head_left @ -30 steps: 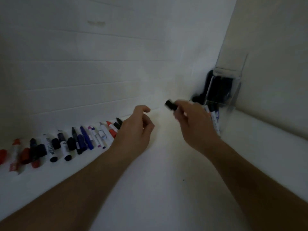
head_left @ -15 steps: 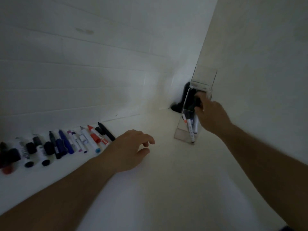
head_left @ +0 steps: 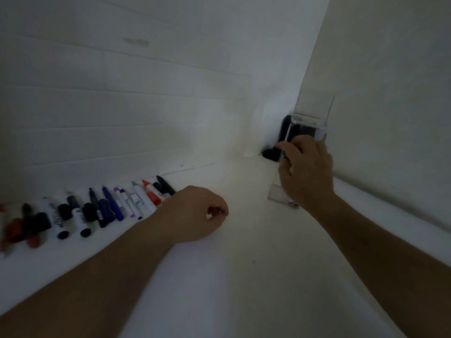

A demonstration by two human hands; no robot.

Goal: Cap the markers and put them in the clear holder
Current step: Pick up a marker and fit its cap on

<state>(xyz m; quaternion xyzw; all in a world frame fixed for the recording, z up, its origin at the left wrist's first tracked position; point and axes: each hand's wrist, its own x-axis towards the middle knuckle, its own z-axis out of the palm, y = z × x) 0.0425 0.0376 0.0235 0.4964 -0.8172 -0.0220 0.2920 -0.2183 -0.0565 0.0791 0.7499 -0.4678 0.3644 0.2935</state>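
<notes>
The right hand point(head_left: 306, 172) is raised against the front of the clear holder point(head_left: 310, 118), which stands upright in the far right corner of the white surface point(head_left: 244, 276), close to both walls. Its fingers point(head_left: 284, 164) curl in front of the holder's wall, and the back of the hand hides what lies under them — I cannot tell whether it grips a marker or is empty. A dark shape shows inside the holder's upper part (contents too dim to make out).

The left hand point(head_left: 195, 213) rests on the surface near the middle, fingers curled loosely inward, with nothing seen in it. Just to its left lies a row of markers point(head_left: 102, 208) along the foot of the back wall point(head_left: 122, 106) — black, blue, purple, white and red ones, blurred towards the far left.
</notes>
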